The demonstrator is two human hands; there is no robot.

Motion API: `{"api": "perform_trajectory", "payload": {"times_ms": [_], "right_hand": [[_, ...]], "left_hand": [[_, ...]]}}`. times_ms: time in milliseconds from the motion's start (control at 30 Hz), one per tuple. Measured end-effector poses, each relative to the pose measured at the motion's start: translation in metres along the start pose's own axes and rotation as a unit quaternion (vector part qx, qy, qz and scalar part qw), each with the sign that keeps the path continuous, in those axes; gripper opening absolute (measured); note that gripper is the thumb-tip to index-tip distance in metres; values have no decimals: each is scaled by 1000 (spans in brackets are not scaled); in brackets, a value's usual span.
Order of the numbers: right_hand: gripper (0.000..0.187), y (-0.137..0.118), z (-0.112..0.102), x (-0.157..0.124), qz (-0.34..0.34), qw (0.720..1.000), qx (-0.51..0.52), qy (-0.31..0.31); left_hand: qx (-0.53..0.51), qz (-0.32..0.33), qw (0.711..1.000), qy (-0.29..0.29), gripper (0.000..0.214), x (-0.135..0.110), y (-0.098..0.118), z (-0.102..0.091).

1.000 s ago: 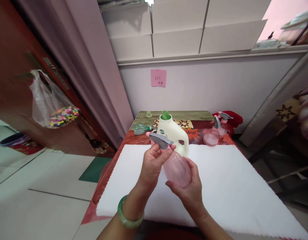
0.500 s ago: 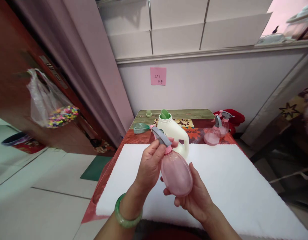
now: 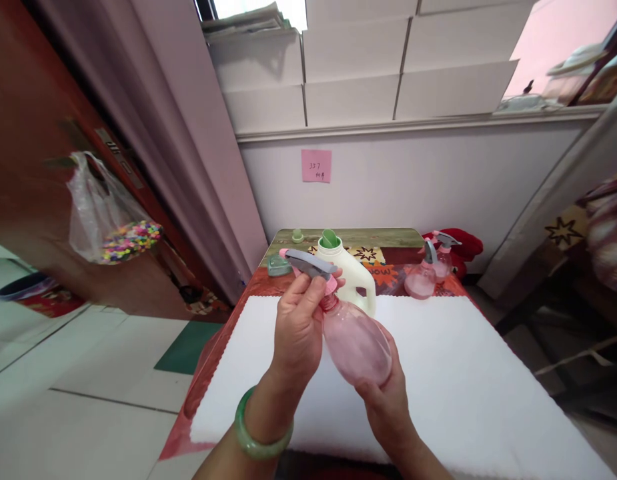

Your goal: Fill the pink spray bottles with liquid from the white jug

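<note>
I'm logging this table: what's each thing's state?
Left hand: closed on spray head
Right hand: closed around pink bottle
Pink bottle: tilted, held aloft
Spray head: at bottle neck; tightness unclear
Cream jug: upright, uncapped, spout showing
Green bottle: partly hidden, apparently lying
Two pink spray bottles: upright, heads on
White mat: spread flat
Green cap: standing at back

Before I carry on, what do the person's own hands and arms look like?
The left hand is ungloved, with a thick, rounded, mottled green bangle at the wrist. The right hand is ungloved too, with nothing worn at its wrist. No sleeves show.
</note>
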State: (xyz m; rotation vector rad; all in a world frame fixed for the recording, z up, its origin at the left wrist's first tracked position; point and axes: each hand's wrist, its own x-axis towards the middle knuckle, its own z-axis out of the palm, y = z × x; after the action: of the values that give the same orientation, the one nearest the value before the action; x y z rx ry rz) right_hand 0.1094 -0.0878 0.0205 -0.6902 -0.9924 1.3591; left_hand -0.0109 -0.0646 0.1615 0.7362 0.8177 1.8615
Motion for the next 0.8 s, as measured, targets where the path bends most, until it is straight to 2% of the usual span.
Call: {"api": "perform_trajectory", "payload": {"times_ms": [200,333,433,533,633,733,800], "right_hand": [[95,-13,0,1,54,998,-9,15],[96,-16,-8,9,63,998,-23,17],[97,-19,-16,20,75,997,-31,19],[93,-24,-24,37,77,995,-48,36],[89,-32,-32,62,45,994,-84,59],[88,-47,-33,91,18,987,-143,67],[88,-61,-30,112,2,978,-200,66]], "left_hand": [[-6,32,999,5,25,11,23,2],[-12,62,998,18,26,29,43,3],[-37,105,993,50,22,45,61,0],[-68,153,981,102,20,55,81,-10],[-65,189,967,158,27,59,97,-24],[-58,176,961,204,30,62,103,-39],[-63,153,958,233,32,65,100,-49]]}}
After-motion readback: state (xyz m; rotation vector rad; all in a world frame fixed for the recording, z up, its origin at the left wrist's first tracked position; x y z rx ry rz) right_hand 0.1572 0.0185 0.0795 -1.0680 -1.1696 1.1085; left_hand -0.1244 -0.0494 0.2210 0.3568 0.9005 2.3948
